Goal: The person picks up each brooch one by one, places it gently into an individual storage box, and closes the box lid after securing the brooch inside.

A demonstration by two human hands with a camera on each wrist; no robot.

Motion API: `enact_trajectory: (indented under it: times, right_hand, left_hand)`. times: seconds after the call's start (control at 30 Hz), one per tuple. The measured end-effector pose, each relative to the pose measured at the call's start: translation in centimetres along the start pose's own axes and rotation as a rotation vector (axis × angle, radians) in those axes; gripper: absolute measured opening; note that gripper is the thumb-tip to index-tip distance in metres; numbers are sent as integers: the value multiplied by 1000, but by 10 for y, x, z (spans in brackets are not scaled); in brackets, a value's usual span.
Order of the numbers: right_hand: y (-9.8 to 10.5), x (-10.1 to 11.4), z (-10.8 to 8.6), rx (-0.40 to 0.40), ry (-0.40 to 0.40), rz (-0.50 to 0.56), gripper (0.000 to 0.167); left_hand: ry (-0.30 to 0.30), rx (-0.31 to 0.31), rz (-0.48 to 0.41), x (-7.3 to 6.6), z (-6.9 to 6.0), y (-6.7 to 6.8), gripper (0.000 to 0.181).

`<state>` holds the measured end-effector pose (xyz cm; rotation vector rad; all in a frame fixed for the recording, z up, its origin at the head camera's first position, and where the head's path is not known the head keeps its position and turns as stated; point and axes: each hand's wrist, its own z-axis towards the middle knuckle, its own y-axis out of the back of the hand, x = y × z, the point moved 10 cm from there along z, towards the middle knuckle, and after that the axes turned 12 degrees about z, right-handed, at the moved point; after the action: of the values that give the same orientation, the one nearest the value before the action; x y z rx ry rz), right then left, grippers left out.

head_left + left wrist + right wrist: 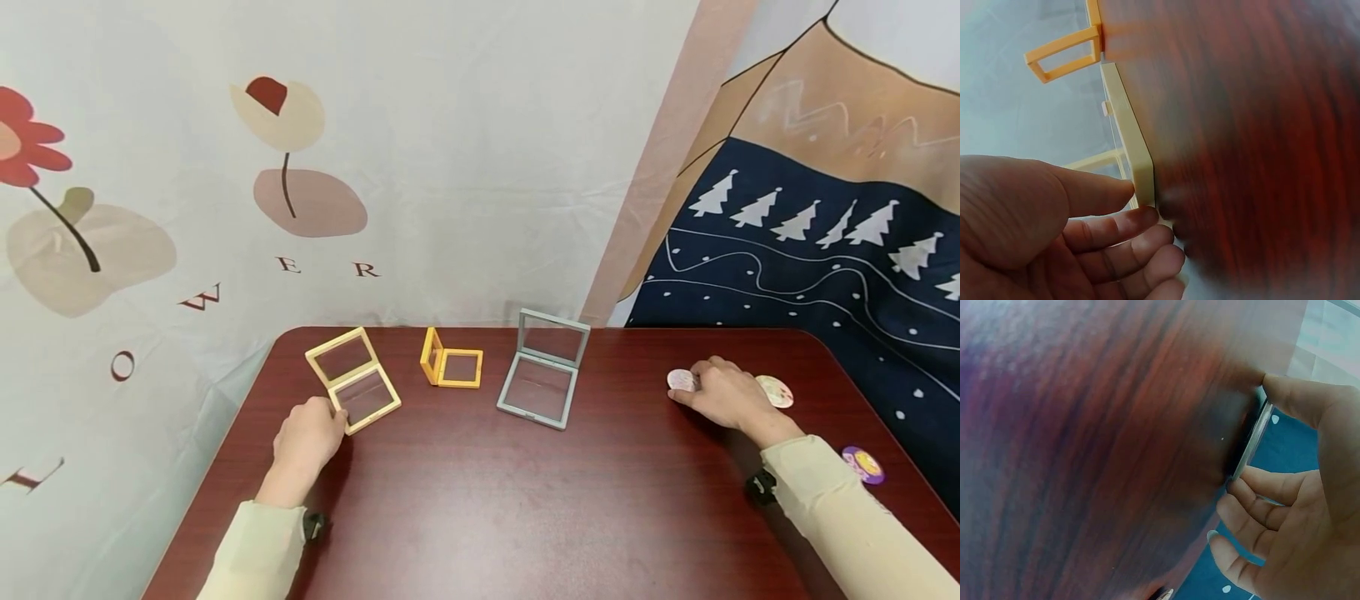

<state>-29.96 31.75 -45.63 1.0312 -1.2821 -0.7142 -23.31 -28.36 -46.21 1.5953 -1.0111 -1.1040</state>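
Observation:
Pale yellow and hinged, a two-part display frame (366, 397) with clear windows stands opened at the table's left. My left hand (307, 437) pinches its near left corner; in the left wrist view the thumb and index finger meet the frame's edge (1132, 131). On the right, my right hand (731, 396) holds a round whitish badge (681, 381) by its rim. The right wrist view shows this badge (1254, 440) edge-on between thumb and fingers, close to the tabletop. The hand covers part of its face.
A small orange hinged frame (461, 367) and a larger grey one (536, 390) stand opened along the back of the dark red table (570, 517). A cream round badge (775, 391) lies beyond the right hand, and a purple one (864, 465) beside the right sleeve. Printed cloth hangs behind.

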Motion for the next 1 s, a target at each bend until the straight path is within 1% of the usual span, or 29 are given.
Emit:
enact_trajectory:
  times: [0.2,0.47,0.63,0.73,0.9,1.0]
  right_hand:
    - [0,-2,-1,-9,-14,27,60]
    - [5,-4,-6,-45,-30,75,58]
    - [11,3,-8,-86,-9,97,56]
    - [15,7,-10,-117,5,104,56]
    - [20,14,-12,-149,12,134,56]
    - [23,19,-14,-167,19,149,55]
  left_hand:
    - [-10,1,-3,-1,-2,0,34]
    - [-16,3,-21,-2,-5,-2,33]
    - [-29,-2,-20,-2,-8,-2,32]
    - [-24,7,-27,-2,-10,-3,33]
    - [-15,30,-31,-2,-13,-4,33]
    - [-18,34,-30,-2,-15,-4,33]
